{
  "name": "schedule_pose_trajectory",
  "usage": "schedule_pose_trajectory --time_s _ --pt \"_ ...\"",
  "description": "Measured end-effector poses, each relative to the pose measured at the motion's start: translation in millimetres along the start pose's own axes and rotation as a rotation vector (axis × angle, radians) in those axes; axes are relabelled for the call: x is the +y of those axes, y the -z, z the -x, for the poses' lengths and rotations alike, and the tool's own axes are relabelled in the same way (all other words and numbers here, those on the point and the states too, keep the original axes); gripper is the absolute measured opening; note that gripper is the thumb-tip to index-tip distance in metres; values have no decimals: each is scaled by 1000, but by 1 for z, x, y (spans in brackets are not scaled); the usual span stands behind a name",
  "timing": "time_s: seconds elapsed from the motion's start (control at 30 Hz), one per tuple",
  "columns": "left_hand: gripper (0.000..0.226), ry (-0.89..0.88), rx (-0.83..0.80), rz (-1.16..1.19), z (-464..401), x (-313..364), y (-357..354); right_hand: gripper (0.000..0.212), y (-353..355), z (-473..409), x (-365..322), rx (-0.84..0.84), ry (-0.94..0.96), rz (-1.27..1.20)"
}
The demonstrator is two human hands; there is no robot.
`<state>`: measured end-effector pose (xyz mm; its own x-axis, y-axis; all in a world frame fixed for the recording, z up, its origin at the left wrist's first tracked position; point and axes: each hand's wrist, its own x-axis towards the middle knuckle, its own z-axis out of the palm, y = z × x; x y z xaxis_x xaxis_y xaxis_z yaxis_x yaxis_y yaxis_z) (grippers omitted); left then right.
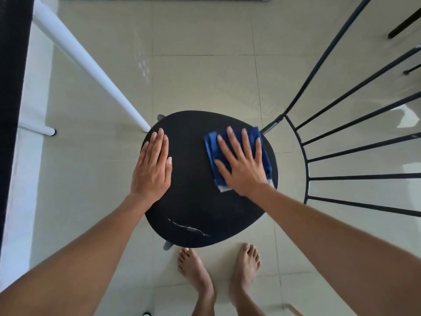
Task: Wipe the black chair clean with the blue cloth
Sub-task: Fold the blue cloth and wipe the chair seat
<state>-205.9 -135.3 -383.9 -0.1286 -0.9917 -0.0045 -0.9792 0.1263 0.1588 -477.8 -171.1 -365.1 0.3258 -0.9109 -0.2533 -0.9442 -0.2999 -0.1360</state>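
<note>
The black chair (196, 179) stands below me on the tiled floor, its round seat in the middle of the view and its thin-barred backrest (341, 133) fanning out to the right. A folded blue cloth (211, 144) lies on the seat's right side. My right hand (241, 163) presses flat on the cloth with fingers spread. My left hand (152, 167) rests flat on the seat's left edge, fingers together, holding nothing. A pale wet streak (189, 228) marks the seat's near part.
A white table leg (91, 65) slants down to the floor just left of the seat's far edge. A dark panel (11, 87) runs along the left border. My bare feet (218, 270) stand on the tiles right in front of the chair.
</note>
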Motion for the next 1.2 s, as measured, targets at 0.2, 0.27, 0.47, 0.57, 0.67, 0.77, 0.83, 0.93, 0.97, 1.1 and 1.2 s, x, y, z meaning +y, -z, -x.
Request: schedule_pose_trajectory --time_s 0.2,0.27,0.47,0.57,0.67,0.77,0.83,0.93,0.97,1.1,1.2 --pt "60 -43 -28 39 10 -1 2 69 -12 34 -16 44 -342 -106" --pt "60 -67 -37 54 7 -5 4 69 -22 68 -38 19 -364 -111" --pt "58 -75 -24 102 9 -6 5 68 -32 108 -80 -95 88 -51" --pt "57 -93 -33 100 11 -14 7 67 -23 62 -74 -65 59 -44" --pt "57 -110 -41 95 13 -21 10 69 -18 21 -100 -28 -110 -101" --pt "57 -133 -30 103 13 -24 11 69 -24 37 -128 -35 -47 -90" --pt "56 -127 -20 100 14 -24 11 67 -33 80 -126 -72 168 -36" --pt "56 -108 9 106 14 -22 8 62 -41 125 -89 -87 361 -6" --pt "56 -103 15 105 14 -21 8 62 -40 126 -73 -81 351 1" --pt "56 -97 12 103 14 -19 8 64 -31 95 -57 -71 67 15" --pt "55 -109 17 125 14 -22 7 67 -30 79 -100 -24 -148 -71"
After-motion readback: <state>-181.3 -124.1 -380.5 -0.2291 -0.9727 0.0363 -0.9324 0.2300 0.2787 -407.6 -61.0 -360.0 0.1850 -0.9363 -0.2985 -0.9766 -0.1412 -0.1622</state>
